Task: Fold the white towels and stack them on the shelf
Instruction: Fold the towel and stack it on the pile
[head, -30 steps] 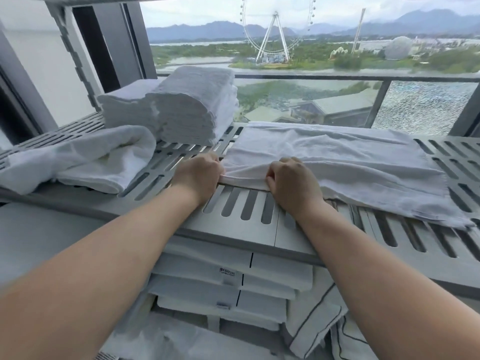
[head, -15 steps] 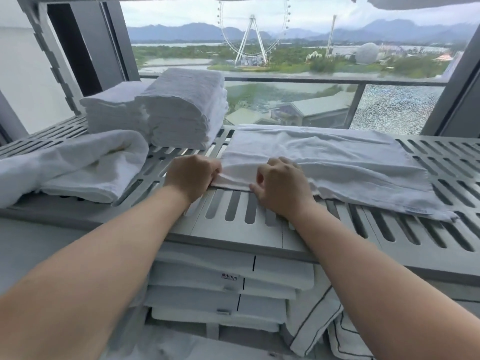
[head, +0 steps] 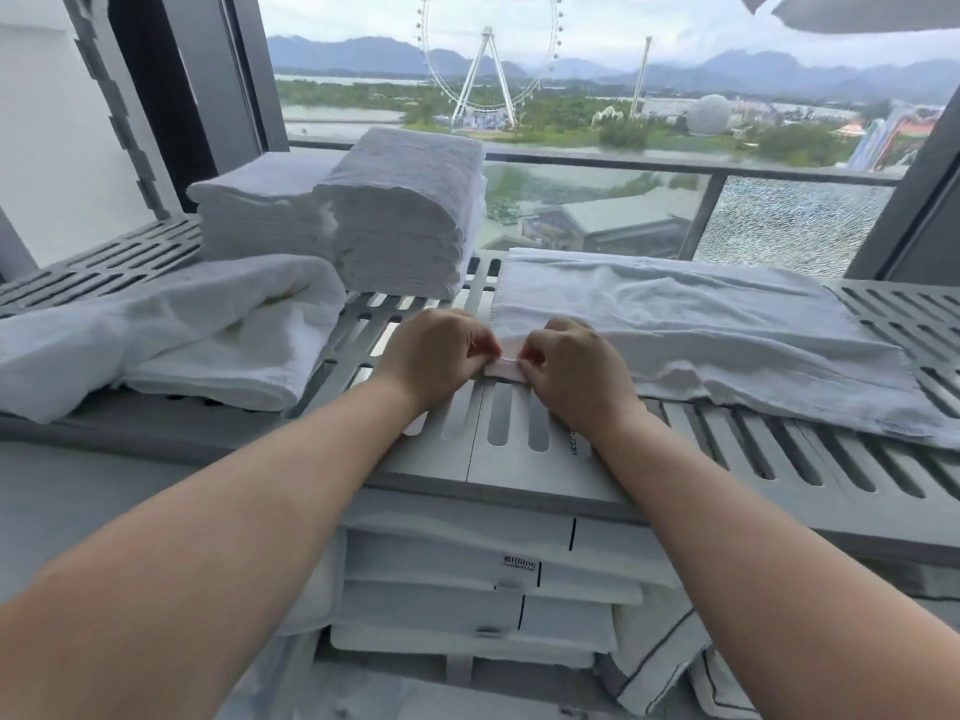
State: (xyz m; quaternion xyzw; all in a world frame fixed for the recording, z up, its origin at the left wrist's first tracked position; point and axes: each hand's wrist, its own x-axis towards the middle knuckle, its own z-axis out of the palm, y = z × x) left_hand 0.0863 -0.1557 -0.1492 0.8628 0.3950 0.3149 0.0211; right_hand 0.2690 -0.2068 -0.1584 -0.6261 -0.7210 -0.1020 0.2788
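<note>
1. Across the front, the slatted shelf (head: 519, 449) shows bare slats between its near edge and the spread towel (head: 701, 324).
2. The spread towel lies flat on the shelf's right half, and its right end is cut off by the frame.
3. At left a rumpled towel (head: 171, 335) slumps just in front of the taller stack (head: 410, 210) and the lower stack (head: 260, 215).
4. The left hand (head: 434, 356) and right hand (head: 576, 376) meet at the spread towel's near-left corner, fingers pinching it, the fingertips mostly hidden.

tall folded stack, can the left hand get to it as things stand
Probably yes: the tall folded stack sits just beyond the left hand with only shelf slats between, though it now pinches the flat towel.
</note>
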